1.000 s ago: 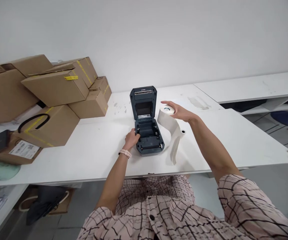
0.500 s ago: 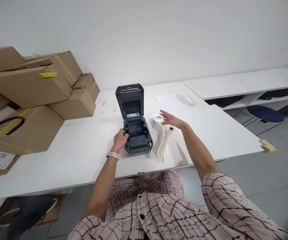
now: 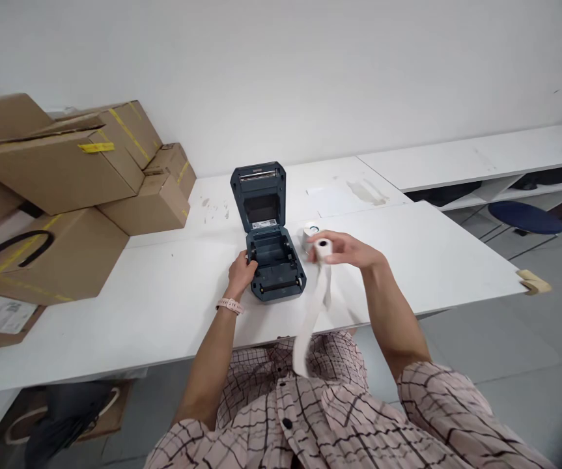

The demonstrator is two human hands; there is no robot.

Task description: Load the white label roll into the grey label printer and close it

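Note:
A dark label printer (image 3: 273,260) stands on the white table with its lid (image 3: 261,195) raised and its paper bay bare. My left hand (image 3: 240,273) grips the printer's left side, thumb over the edge. In my right hand (image 3: 346,249) is a small white paper roll (image 3: 323,249), its dark core facing up. A loose paper strip (image 3: 305,335) trails from that roll over the table's front edge. Just behind my right fingers sits a second white roll (image 3: 310,229), partly hidden by them.
Cardboard boxes (image 3: 66,169) are piled on the left of the table (image 3: 163,299). A white sheet (image 3: 324,202) lies behind the rolls. A tan corner guard (image 3: 533,281) wraps the right table corner. A blue stool (image 3: 525,217) stands beyond.
My right hand has come down onto the small paper roll and lifted it, and its strip now swings forward over the table edge. My left hand stays on the printer.

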